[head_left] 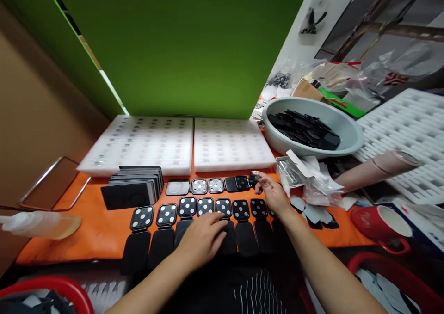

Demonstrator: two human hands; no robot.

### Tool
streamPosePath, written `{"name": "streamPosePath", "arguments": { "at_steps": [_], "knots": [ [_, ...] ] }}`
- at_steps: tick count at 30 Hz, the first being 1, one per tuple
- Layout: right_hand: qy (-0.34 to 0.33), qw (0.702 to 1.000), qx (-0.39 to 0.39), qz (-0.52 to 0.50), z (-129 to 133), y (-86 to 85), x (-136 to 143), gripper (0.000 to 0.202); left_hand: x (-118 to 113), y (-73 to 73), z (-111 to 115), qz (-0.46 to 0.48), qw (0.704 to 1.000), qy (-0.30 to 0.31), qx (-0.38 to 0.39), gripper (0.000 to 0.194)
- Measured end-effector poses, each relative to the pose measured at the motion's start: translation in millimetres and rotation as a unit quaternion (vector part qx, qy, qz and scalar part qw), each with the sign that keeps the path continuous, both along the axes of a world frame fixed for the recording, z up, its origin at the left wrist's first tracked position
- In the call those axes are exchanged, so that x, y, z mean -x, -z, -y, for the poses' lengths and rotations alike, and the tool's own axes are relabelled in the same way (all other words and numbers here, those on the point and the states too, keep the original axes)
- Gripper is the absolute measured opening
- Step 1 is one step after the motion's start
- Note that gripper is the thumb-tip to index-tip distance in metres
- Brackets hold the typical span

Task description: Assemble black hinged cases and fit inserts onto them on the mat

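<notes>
My left hand (203,240) rests over the front row of hinged black pieces, its fingers apart and nothing visible in them. Each front-row piece has a square top with white dots, such as this dotted square (188,206), and a plain black flap (246,238). Behind them lies a second row, including a tray-like black piece (178,187) and grey dotted squares (215,185). At the right end of that row, my right hand (268,189) is closed around something small and light-coloured near a black dotted square (242,182); I cannot make it out.
White foam trays (232,143) stand behind the rows, below a green panel (194,46). A stack of black cards (133,187) and a bottle (41,224) are left. Right are a grey basin (312,147), a box of metal parts (290,171) and a red mug (367,221).
</notes>
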State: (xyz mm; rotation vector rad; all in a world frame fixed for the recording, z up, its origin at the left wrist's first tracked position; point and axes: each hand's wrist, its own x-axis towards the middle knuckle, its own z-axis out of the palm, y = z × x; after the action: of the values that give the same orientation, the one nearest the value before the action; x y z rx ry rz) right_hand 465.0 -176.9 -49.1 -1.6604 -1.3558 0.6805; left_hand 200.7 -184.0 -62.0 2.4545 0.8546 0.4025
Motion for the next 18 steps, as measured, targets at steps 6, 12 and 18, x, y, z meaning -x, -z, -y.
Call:
{"name": "streamPosePath", "arguments": {
  "at_steps": [6,12,18],
  "knots": [
    [-0.018,0.990,0.077,-0.120,-21,3.1,42,0.063,35,-2.7,-31,-0.063,0.994,-0.078,-0.042,0.029],
    [-0.102,0.984,0.147,0.008,-60,-3.7,81,0.026,11,-1.5,-65,-0.081,0.988,-0.121,-0.043,0.030],
    [-0.163,0.922,0.196,0.293,-85,3.4,98,0.007,-9,15.5,-103,-0.082,0.987,-0.134,-0.020,0.052]
  ]
}}
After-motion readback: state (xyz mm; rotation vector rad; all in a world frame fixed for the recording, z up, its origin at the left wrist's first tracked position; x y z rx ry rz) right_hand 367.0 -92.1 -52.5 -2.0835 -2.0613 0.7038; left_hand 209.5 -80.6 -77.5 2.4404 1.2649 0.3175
